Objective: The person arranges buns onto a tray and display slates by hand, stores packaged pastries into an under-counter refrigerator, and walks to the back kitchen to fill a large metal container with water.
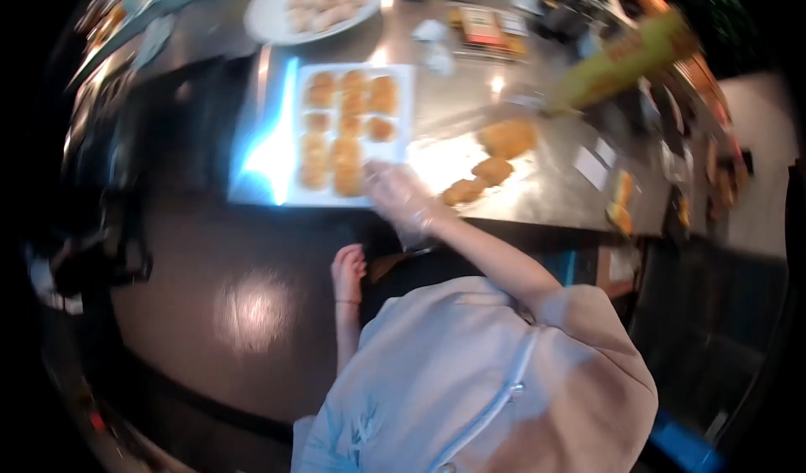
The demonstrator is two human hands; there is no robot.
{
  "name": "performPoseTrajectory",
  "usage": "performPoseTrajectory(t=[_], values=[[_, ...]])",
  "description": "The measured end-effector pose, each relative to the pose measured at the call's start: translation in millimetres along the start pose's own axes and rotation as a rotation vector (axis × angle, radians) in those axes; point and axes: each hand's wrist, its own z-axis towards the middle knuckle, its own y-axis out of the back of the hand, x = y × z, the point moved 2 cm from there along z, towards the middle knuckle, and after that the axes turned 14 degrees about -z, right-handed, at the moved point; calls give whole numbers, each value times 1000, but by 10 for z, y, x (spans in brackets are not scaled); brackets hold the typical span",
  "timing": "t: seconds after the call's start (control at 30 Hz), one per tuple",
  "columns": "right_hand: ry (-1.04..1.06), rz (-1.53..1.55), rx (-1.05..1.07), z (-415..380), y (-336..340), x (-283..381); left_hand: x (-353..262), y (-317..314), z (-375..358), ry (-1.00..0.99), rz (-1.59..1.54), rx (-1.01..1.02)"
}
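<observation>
My right hand (pixel 390 192), in a clear plastic glove, reaches over the lower right corner of a white tray (pixel 401 95). Its fingertips are blurred beside a golden breaded piece (pixel 346 179), and whether they grip anything is hidden. Several more breaded pieces (pixel 353 91) lie in rows on the tray. Right of the glove, a few loose breaded pieces (pixel 493 171) rest on a crumb-strewn patch of the metal counter (pixel 445 120). My left hand (pixel 348 263) hangs low by the counter's front edge, fingers curled in, with nothing visible in them.
A white oval dish (pixel 260 15) with pale pieces stands at the back. Behind and to the right are small packets (pixel 483 28) and a long yellow-green roll (pixel 625 57). White cards (pixel 592 168) and yellowish pieces (pixel 621 209) lie farther right. Bright glare covers the tray's left side.
</observation>
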Motion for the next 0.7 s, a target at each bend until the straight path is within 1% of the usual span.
performPoseTrajectory(t=[0.07, 0.13, 0.2, 0.23, 0.27, 0.3, 0.33, 0.37, 0.4, 0.47, 0.5, 0.57, 0.6, 0.67, 0.7], values=[[475, -41, -245, -252, 335, -92, -14, -153, -69, 8, -8, -59], [553, -80, -105, -582, 759, -271, 96, -79, 20, 71, -14, -58], [430, -243, -192, -918, 1251, -642, 143, -139, 8, 93, 71, -176], [371, -343, -238, -1106, 1481, -827, 190, -117, 60, 103, 110, -153], [185, -542, -253, -1303, 1699, -1109, 208, -61, 110, 100, 142, -142], [-169, -695, -151, -1466, 1960, -1445, 232, -96, 152, 119, 139, -134], [-285, -800, -393, -1732, 2238, -1699, 237, -121, 183, 137, 132, -134], [-440, -807, -541, -2011, 2443, -2176, 268, -137, 234, 145, 95, -96], [-620, -786, -636, -2234, 2706, -2581, 293, -195, 274, 146, 109, -83], [-1196, -618, -557, -2648, 3118, -2951, 337, -323, 313, 151, 146, -105], [-1204, -609, -556, -2851, 3293, -3155, 326, -384, 303, 139, 155, -122], [-865, -939, -503, -3121, 3425, -3628, 345, -537, 230, 120, 181, -109], [-862, -926, -501, -3060, 3495, -3597, 351, -612, 194, 102, 199, -92], [-759, -841, -315, -2891, 3686, -3487, 360, -717, 115, 75, 230, -115], [-716, -885, -226, -2788, 3728, -3451, 358, -758, 74, 55, 256, -129]])
